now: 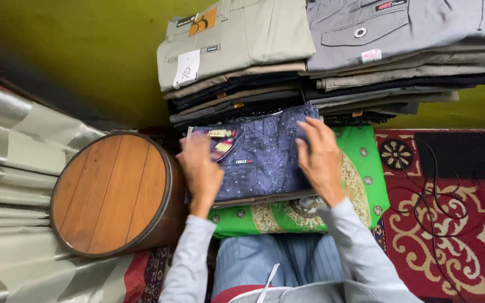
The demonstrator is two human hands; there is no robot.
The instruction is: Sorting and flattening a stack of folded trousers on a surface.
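A folded dark blue patterned pair of shorts (259, 160) with a paper tag lies on a green mat (366, 179) in front of me. My left hand (200, 168) rests on its left edge, fingers over the tag. Flat on the right side of the shorts lies my right hand (321, 157), fingers spread. Both hands press on the garment rather than grip it. Just beyond the shorts stand two stacks of folded trousers: a beige-topped stack (231, 56) on the left and a grey-topped stack (399, 50) on the right.
A round wooden-topped stool (110, 193) stands to the left. Silvery folded sheets (12, 185) lie at far left. A red patterned carpet (456, 224) with a black cable (428, 196) is on the right. A yellow-green wall (85, 50) is behind.
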